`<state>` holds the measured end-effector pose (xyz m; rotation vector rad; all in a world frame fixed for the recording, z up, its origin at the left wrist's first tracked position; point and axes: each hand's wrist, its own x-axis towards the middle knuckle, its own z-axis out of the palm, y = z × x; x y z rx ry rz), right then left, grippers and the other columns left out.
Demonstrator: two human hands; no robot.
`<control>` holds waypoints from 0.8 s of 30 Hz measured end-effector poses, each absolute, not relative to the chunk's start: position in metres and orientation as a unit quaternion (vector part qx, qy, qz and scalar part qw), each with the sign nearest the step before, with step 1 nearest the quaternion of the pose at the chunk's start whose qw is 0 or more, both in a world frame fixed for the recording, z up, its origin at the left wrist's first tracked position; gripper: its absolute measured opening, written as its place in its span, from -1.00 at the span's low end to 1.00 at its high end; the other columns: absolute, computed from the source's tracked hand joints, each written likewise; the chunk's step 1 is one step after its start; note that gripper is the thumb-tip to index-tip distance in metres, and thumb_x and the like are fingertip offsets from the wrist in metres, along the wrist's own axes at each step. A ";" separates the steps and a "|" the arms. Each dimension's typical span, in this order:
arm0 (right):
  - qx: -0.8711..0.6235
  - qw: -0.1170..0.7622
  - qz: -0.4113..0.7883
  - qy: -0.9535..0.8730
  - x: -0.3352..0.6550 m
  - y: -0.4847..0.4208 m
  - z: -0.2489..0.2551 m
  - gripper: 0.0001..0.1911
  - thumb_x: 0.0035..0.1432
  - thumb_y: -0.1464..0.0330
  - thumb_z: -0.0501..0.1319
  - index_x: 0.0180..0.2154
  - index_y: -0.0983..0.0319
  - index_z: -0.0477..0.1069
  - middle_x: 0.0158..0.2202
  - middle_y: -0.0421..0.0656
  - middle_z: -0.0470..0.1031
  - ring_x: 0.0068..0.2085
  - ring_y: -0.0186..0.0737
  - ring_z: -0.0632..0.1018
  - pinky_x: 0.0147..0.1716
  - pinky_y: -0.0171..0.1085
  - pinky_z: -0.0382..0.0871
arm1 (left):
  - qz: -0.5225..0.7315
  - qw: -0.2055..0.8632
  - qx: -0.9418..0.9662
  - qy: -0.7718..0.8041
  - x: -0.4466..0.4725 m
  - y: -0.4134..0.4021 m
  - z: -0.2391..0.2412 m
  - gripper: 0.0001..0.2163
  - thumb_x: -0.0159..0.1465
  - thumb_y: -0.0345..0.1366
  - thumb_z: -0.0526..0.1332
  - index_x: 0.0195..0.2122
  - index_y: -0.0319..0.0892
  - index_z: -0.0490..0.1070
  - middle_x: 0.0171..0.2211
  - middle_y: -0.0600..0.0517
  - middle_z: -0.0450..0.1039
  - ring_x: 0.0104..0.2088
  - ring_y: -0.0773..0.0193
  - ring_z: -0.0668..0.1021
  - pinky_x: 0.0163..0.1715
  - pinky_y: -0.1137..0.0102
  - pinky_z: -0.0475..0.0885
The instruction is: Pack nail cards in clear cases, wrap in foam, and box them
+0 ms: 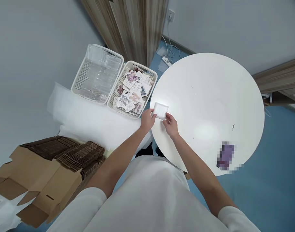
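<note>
A small white rectangular packet (160, 111) is held over the near left edge of the round white table. It looks wrapped in a thin, shiny film, and its contents are hard to make out. At its left side my left hand (147, 121) pinches it between thumb and fingers. My right hand (171, 125) has closed its fingertips on the lower right corner. Just left of my left hand stands a white basket (151, 94) heaped with cards (135, 97) that carry coloured press-on nails.
A second white basket (80, 77) holds clear plastic packaging (101, 75). White sheeting (89, 116) lies in front of both baskets. Flat brown cardboard boxes (41, 174) are stacked at lower left. On the round table (210, 90), a blurred purple object (226, 156) lies at right. A power strip (166, 61) rests behind.
</note>
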<state>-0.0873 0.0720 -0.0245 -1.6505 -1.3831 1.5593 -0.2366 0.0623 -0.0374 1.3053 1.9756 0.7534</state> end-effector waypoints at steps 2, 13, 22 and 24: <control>-0.606 0.240 0.566 -0.505 -0.088 0.072 -0.025 -0.51 -0.02 0.36 0.10 0.02 0.15 0.17 0.02 -0.13 0.27 0.04 -0.24 0.31 0.04 -0.13 0.20 | 0.286 0.317 0.504 0.751 -0.237 0.062 -0.037 -0.79 0.15 -0.30 0.12 -0.17 -0.16 0.30 -0.18 -0.03 0.39 -0.11 0.15 0.39 -0.10 0.26 0.27; -0.640 0.262 0.581 -0.429 -0.072 0.034 -0.012 -0.30 -0.06 0.31 0.16 0.11 0.11 -0.07 0.10 -0.08 0.11 0.09 -0.24 0.24 0.08 -0.16 0.12 | 0.318 0.279 0.520 0.742 -0.219 0.023 -0.024 -0.66 0.19 -0.24 0.07 -0.01 -0.19 0.18 0.04 -0.13 0.18 0.10 0.11 0.20 0.05 0.16 0.14; -0.650 0.153 0.607 -0.430 -0.022 -0.027 -0.005 -0.24 -0.10 0.26 0.17 0.13 0.16 -0.08 0.11 -0.01 0.14 0.11 -0.14 0.24 0.05 -0.15 0.13 | 0.289 0.271 0.532 0.748 -0.201 -0.041 -0.005 -0.76 0.18 -0.23 0.08 -0.14 -0.17 0.31 -0.03 -0.09 0.26 0.04 0.11 0.27 0.00 0.17 0.23; -0.634 0.143 0.617 -0.444 -0.014 -0.034 -0.003 -0.25 -0.11 0.25 0.18 0.13 0.17 -0.05 0.11 -0.01 0.15 0.13 -0.13 0.22 0.05 -0.15 0.12 | 0.277 0.269 0.529 0.756 -0.199 -0.055 0.003 -0.76 0.19 -0.22 0.07 -0.15 -0.17 0.32 -0.03 -0.09 0.26 0.04 0.11 0.27 -0.01 0.18 0.25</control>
